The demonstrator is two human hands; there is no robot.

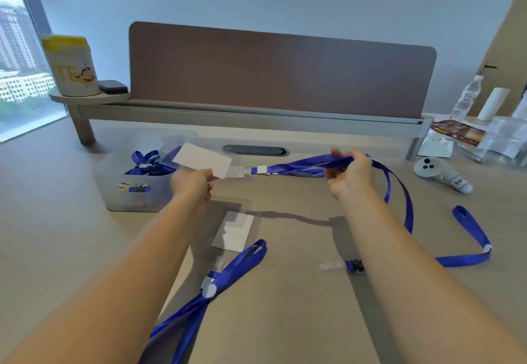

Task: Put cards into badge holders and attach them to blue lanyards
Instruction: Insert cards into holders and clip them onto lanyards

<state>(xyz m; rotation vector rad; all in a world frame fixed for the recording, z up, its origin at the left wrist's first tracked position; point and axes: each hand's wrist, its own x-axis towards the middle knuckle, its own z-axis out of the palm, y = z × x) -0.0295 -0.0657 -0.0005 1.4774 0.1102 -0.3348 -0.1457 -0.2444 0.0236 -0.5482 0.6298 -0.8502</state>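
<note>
Lanyard [216,284] with clip lies at six o'clock on the desk [285,321], unattached; just beyond it a spare badge holder and card [235,232] are seen, apparently unfilled. A second loose lanyard [470,238] is left at four o'clock. Farther out, a carded badge holder [204,160] is pinched by the left hand [194,182], and its attached blue strap [302,164] is gripped in the curled fingers of the right hand [350,175]. One set is judged complete; more remain. At ten o'clock, finished lanyards are gathered in a bin [134,192].

Bin [128,192] of lanyards at desk's [285,321] left, before the divider panel [282,70]. Second badge holder [233,231] at centre, lanyard [216,284] just before it. Controller [440,174] and bottle [467,98] far right.
</note>
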